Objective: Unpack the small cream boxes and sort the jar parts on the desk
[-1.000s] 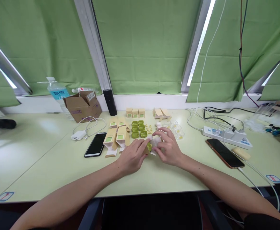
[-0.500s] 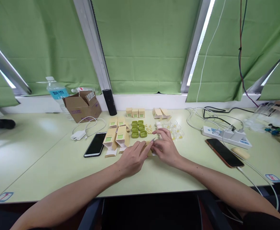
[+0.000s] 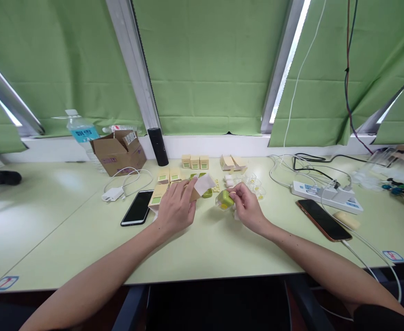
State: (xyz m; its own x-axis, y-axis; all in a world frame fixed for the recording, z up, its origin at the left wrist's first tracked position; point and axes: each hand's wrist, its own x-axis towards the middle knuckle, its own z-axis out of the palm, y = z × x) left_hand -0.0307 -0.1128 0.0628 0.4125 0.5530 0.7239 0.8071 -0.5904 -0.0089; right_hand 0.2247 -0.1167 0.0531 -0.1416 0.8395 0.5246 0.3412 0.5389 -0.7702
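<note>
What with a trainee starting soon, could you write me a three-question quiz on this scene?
1. The right hand holds: (a) a phone, (b) a green piece, (c) a bottle?
2. True or false: seen from the camera, the black cylinder stands left of the row of three small boxes.
3. What does the left hand hold?

Key: 1 b; 2 true; 3 a tan carton with an open flap.
</note>
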